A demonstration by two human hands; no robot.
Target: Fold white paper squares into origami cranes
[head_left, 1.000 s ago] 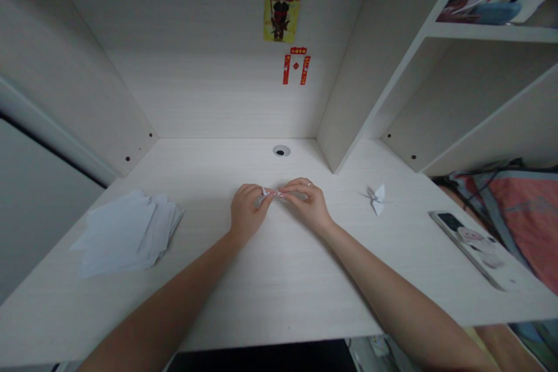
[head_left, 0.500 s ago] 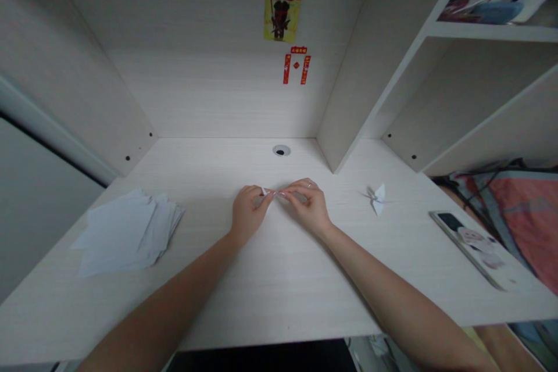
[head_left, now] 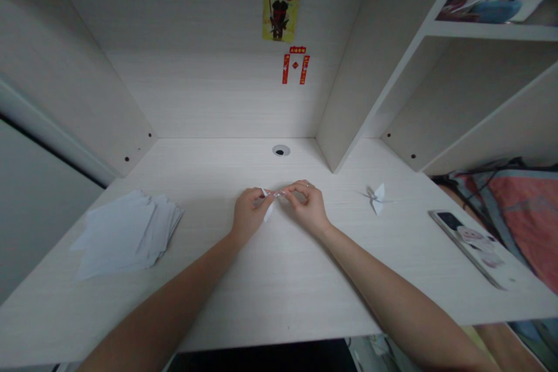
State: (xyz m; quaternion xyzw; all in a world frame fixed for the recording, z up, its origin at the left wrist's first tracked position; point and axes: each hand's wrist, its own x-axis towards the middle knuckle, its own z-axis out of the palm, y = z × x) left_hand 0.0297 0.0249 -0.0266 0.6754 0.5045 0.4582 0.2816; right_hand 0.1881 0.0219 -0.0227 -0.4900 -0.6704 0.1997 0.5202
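Note:
A small folded white paper point(head_left: 268, 212) is pinched between the fingertips of my left hand point(head_left: 249, 209), with one part sticking out below the thumb. My right hand point(head_left: 308, 203) pinches the other end of the same paper, and its fingertips almost meet those of the left. Most of the paper is hidden by my fingers. To the right of my hands lies a folded white paper crane point(head_left: 377, 199), its wings spread. At the left rests a loose stack of white paper sheets point(head_left: 126, 232).
A phone in a decorated case point(head_left: 473, 247) lies near the desk's right end, beside a red and grey cloth item point(head_left: 514, 209). Behind my hands is a round cable hole point(head_left: 281, 151). An upright white panel point(head_left: 349, 99) divides the shelves at the right.
More of the folded paper now shows below my left thumb. My hands have shifted only very slightly; both still pinch the paper.

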